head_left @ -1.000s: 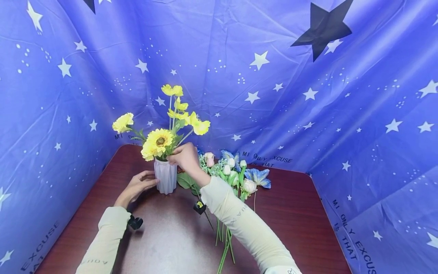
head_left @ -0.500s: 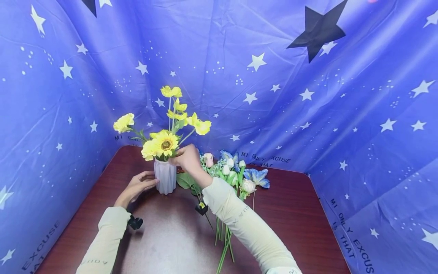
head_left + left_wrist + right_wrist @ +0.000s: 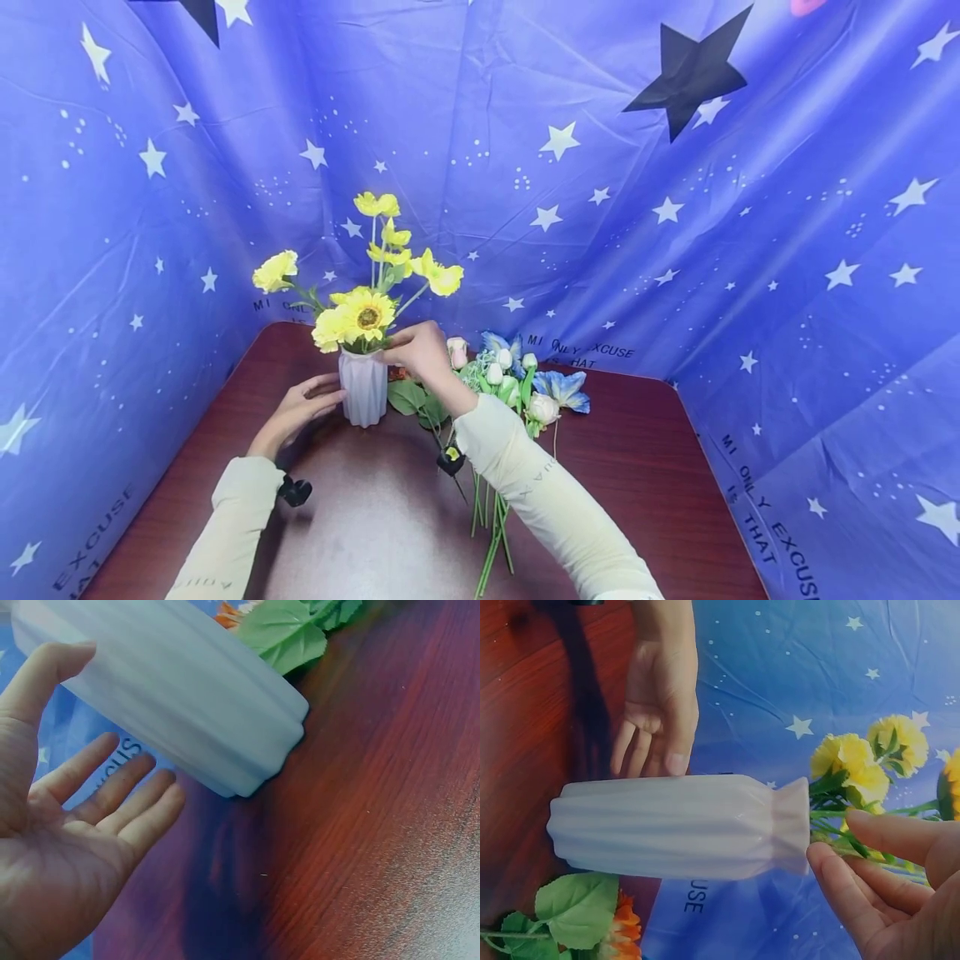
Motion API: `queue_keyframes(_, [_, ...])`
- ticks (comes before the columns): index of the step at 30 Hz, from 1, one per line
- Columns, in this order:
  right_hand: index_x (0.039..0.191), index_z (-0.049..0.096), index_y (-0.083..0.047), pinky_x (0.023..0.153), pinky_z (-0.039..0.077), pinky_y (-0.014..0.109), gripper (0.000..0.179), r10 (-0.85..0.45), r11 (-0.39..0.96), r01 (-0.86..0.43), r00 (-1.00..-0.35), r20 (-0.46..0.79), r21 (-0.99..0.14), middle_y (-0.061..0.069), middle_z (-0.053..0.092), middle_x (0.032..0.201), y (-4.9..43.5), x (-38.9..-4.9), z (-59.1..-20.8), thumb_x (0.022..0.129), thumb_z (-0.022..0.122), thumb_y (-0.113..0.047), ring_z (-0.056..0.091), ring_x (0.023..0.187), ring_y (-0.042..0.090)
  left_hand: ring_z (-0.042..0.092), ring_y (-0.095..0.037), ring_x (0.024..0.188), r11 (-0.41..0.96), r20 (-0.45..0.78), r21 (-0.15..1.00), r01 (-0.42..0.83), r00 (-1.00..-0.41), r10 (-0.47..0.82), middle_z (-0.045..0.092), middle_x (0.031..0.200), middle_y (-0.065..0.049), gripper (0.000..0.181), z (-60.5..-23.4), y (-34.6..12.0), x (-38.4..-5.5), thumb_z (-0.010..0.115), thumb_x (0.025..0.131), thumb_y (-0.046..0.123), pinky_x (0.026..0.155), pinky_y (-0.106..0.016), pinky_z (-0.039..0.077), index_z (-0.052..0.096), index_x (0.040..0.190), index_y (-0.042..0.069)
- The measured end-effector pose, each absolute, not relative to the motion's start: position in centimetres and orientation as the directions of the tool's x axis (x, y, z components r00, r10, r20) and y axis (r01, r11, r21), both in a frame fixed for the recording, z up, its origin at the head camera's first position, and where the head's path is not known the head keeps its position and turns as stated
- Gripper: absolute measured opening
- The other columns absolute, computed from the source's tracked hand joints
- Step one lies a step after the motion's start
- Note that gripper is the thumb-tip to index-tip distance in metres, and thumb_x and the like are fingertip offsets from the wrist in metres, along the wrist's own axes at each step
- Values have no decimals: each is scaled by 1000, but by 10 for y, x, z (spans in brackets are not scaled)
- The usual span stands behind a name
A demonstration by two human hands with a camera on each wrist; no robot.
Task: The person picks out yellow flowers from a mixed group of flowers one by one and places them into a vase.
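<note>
A pale pleated vase (image 3: 363, 387) stands upright on the table, holding several yellow flowers. Among them a sunflower (image 3: 368, 317) leans over the rim at the front, and a yellow carnation (image 3: 275, 272) juts out to the left. My left hand (image 3: 82, 825) is beside the vase with its palm toward it, fingers extended and thumb tip right at its wall. At the mouth of the vase is my right hand (image 3: 892, 877), thumb and fingers loosely spread around the green stems (image 3: 832, 825), a gap showing between thumb and index finger.
Right of the vase lies a pile of cut artificial flowers: white tulips (image 3: 495, 372), a pale rose (image 3: 543, 408), blue blooms (image 3: 562, 390) and long stems (image 3: 491, 550). An orange flower (image 3: 622, 930) with green leaves lies near the vase base. A starry blue cloth (image 3: 480, 167) surrounds the table (image 3: 637, 467).
The sunflower has shifted slightly right and lower over the vase rim. My right hand has drawn back a little to the right from the flower. My left hand stays beside the vase.
</note>
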State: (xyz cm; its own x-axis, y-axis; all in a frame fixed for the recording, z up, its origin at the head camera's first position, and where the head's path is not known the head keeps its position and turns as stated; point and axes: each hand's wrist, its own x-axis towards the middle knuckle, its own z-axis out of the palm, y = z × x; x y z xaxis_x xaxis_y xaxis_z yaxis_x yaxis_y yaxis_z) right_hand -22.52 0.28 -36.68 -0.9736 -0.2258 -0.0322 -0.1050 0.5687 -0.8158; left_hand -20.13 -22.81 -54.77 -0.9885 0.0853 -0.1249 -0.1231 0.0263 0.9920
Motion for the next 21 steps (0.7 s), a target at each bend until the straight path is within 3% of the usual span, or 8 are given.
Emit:
queue_keyframes(3, [98, 82, -8, 56, 49, 19, 24, -232, 550, -113, -973, -21, -828, 8, 79, 98, 13, -226, -367, 78, 89, -18, 64, 64, 11, 61, 10, 103, 36, -99, 995, -98, -995, 29, 50, 148, -26, 67, -543, -230, -199, 67, 100, 24, 110, -40, 50, 37, 153, -4])
queue_keyframes(7, [103, 81, -6, 64, 56, 23, 27, -220, 468, -64, -974, -46, -881, 11, 79, 102, 31, -223, -367, 79, 87, -16, 74, 78, 23, 61, 13, 101, -3, -30, 1000, -30, -993, -118, 68, 123, 4, 60, -535, -231, -193, 65, 101, 24, 98, -22, 56, 43, 149, -6])
queue_keyframes(10, [105, 79, -3, 77, 61, 29, 27, -212, 380, -31, -976, -54, -924, 13, 78, 105, 48, -220, -370, 80, 86, -12, 75, 84, 24, 65, 11, 95, -81, 24, 995, 49, -961, -277, 70, 102, 20, 41, -525, -228, -188, 66, 100, 17, 87, -12, 56, 57, 136, -1])
queue_keyframes(14, [110, 76, 4, 87, 63, 33, 29, -194, 226, -6, -980, -39, -974, 19, 77, 105, 74, -216, -373, 83, 81, -4, 76, 85, 20, 69, 5, 87, -170, 113, 960, 225, -859, -500, 74, 93, 17, 22, -506, -223, -180, 64, 98, 4, 81, -9, 56, 66, 120, 3])
queue_keyframes(18, [116, 70, 12, 83, 63, 33, 32, -135, 64, -6, -991, -3, -998, 26, 74, 107, 100, -212, -373, 87, 76, 1, 76, 79, 17, 71, -1, 89, -171, 203, 892, 418, -709, -675, 75, 95, 9, 24, -482, -216, -171, 60, 97, -4, 83, -10, 55, 65, 121, -6])
queue_keyframes(21, [119, 69, 9, 82, 63, 32, 31, -55, 25, -35, -998, 33, -999, 27, 73, 110, 120, -208, -371, 91, 74, -3, 76, 79, 14, 71, -8, 96, -137, 276, 839, 526, -629, -726, 75, 101, 3, 27, -465, -207, -164, 56, 98, -6, 91, -14, 55, 63, 124, -9])
